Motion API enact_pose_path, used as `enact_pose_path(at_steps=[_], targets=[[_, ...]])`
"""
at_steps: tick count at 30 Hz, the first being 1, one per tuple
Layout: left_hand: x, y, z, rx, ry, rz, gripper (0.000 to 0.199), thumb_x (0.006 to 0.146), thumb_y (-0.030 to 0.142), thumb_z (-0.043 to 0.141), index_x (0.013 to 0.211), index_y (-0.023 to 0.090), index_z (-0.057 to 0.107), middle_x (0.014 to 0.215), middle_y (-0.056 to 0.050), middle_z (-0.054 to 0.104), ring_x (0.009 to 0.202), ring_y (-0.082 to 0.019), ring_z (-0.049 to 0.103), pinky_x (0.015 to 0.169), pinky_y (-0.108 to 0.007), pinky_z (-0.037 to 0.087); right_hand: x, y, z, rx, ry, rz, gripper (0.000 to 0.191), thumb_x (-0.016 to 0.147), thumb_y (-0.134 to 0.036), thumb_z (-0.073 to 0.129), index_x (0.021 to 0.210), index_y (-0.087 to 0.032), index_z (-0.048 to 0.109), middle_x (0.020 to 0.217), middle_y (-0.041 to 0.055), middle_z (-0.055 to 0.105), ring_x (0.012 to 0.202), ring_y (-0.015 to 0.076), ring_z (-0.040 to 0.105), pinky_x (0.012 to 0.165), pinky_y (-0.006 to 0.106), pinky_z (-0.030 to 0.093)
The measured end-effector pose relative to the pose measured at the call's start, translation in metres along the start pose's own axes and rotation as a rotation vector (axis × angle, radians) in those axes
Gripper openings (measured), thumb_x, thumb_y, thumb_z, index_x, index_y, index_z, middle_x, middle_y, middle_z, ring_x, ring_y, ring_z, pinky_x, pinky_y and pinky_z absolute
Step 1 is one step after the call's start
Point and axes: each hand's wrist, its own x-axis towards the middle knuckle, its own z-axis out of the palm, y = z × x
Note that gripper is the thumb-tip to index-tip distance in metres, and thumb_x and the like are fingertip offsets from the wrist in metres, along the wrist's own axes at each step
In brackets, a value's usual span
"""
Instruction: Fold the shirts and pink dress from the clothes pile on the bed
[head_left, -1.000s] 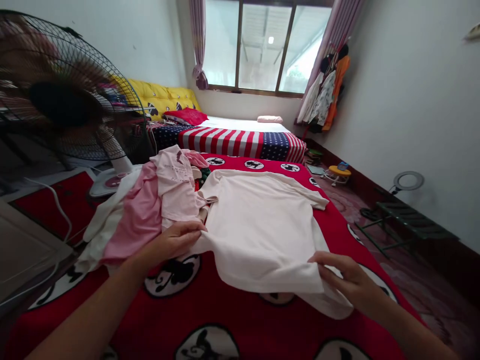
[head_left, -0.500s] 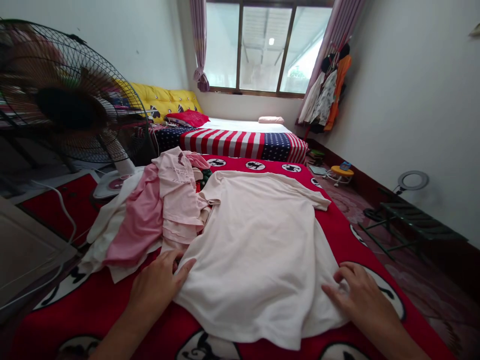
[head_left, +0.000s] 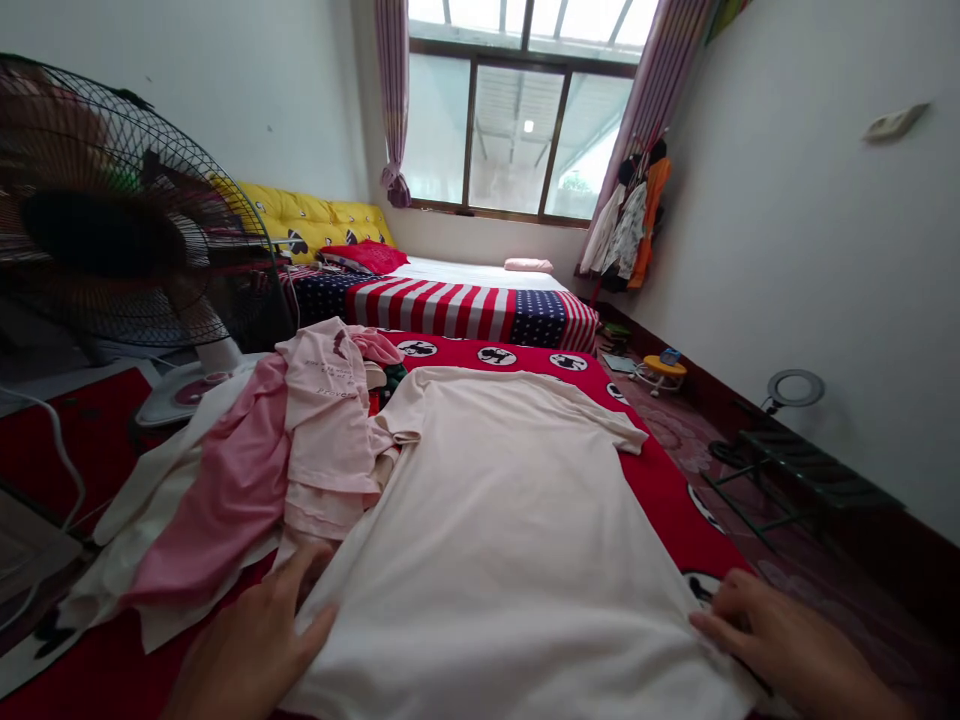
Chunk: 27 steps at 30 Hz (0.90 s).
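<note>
A cream short-sleeved shirt (head_left: 510, 500) lies spread on the red patterned cover (head_left: 660, 490), its collar end away from me. At the shirt's lower left edge is my left hand (head_left: 259, 625), thumb and fingers apart, touching the fabric. My right hand (head_left: 780, 630) pinches the lower right edge, thumb against the curled fingers. The bottom hem runs out of view. Left of the shirt lie a pale pink garment with lettering (head_left: 326, 420), a darker pink one (head_left: 217, 490) and white cloth (head_left: 161, 450).
A large fan (head_left: 112, 220) stands at the left. Behind the cover is a bed with a striped and starred spread (head_left: 442, 305). On the right floor are a dark folding rack (head_left: 810, 480), a ring light (head_left: 795, 388) and a yellow stool (head_left: 664, 368).
The view has tilted up slightly. Both hands sit lower and farther apart, and the shirt's lower part has come nearer, looking wider and smoother, its hem now out of frame.
</note>
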Motion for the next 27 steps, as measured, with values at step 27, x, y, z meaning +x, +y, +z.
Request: enact_pose_path(at_steps=[27], targets=[[0.323, 0.162, 0.038, 0.253, 0.035, 0.166, 0.034, 0.087, 0.016, 0.05, 0.116, 0.005, 0.061, 0.106, -0.022, 0.066, 0.101, -0.031, 0.063, 0.082, -0.036, 0.049, 0.37, -0.135, -0.013, 0.154, 0.552, 0.004, 0.029, 0.084, -0.038, 0.053, 0.093, -0.018, 0.072, 0.093, 0.0127, 0.072, 0.092, 0.0283, 0.064, 0.073, 0.032, 0.045]])
